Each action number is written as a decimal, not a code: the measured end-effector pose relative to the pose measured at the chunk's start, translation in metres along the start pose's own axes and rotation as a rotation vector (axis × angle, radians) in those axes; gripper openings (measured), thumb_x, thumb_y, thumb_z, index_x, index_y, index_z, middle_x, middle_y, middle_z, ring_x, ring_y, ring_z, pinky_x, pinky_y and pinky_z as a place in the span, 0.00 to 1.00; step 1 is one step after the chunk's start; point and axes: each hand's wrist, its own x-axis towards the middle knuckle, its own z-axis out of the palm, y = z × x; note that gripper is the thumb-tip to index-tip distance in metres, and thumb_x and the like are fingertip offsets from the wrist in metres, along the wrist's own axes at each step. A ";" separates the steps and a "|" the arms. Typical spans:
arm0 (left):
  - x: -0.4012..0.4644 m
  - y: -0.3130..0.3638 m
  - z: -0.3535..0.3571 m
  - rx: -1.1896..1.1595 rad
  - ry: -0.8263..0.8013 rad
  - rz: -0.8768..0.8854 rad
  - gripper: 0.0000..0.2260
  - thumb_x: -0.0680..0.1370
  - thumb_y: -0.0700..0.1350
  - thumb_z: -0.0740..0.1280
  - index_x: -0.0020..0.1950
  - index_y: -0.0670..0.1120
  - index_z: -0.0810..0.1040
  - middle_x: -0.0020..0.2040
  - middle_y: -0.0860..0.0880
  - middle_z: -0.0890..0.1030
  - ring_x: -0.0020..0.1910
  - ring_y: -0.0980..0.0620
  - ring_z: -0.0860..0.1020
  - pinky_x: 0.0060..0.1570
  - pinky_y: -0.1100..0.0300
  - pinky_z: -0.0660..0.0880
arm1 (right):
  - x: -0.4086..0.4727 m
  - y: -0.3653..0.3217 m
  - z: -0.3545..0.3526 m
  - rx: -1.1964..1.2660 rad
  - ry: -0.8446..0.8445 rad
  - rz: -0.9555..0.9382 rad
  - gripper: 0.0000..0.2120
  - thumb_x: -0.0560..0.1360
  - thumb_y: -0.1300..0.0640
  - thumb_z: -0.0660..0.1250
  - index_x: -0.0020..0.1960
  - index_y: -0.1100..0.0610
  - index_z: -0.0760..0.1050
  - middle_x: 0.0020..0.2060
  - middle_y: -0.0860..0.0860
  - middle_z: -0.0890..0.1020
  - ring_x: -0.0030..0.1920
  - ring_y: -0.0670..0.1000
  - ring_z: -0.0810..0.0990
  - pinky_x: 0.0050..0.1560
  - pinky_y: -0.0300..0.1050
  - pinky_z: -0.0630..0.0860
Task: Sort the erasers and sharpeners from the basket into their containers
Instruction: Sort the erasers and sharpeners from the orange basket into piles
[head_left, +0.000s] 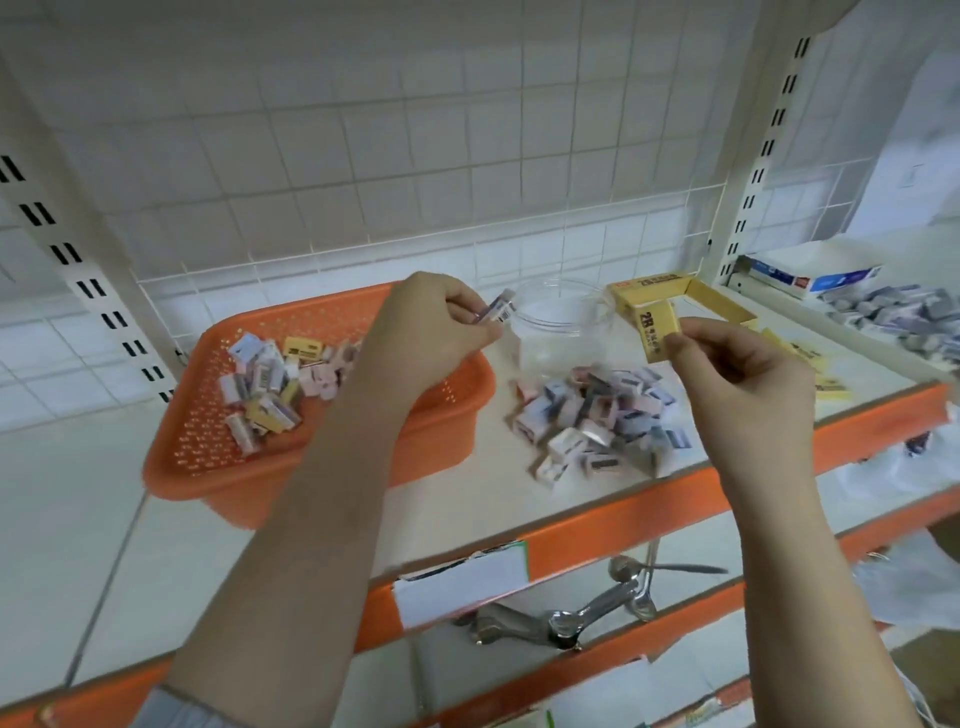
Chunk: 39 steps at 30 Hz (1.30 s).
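A yellow eraser (658, 328) is pinched between thumb and fingers of the right hand (748, 384), just in front of the yellow box (691, 297). A small sharpener (497, 309) is pinched by the curled fingers of the left hand (431, 332), beside the rim of the clear jar (563, 322). The orange basket (218, 457) is still partly filled. Probably both pieces are best released low, the eraser laid flat inside the box, the sharpener dropped only when it is held over the jar mouth.
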 end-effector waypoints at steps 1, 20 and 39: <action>-0.003 0.006 0.014 -0.002 0.013 0.009 0.06 0.69 0.45 0.76 0.43 0.49 0.81 0.35 0.56 0.79 0.24 0.65 0.73 0.30 0.69 0.69 | 0.007 0.005 -0.013 -0.004 0.003 0.005 0.07 0.73 0.60 0.69 0.42 0.48 0.80 0.31 0.44 0.79 0.31 0.41 0.73 0.34 0.30 0.70; -0.038 0.104 0.181 0.123 0.116 -0.172 0.09 0.71 0.51 0.73 0.49 0.51 0.82 0.42 0.57 0.79 0.40 0.59 0.77 0.39 0.64 0.74 | 0.132 0.099 -0.171 -0.562 -0.602 0.038 0.10 0.77 0.62 0.65 0.54 0.53 0.81 0.50 0.49 0.83 0.41 0.36 0.76 0.40 0.26 0.67; 0.050 0.154 0.251 0.049 -0.157 0.110 0.07 0.72 0.49 0.73 0.49 0.51 0.81 0.44 0.55 0.81 0.40 0.58 0.77 0.41 0.58 0.75 | 0.139 0.106 -0.222 -0.729 -0.218 0.113 0.07 0.76 0.58 0.66 0.50 0.55 0.83 0.36 0.47 0.81 0.34 0.45 0.76 0.33 0.33 0.69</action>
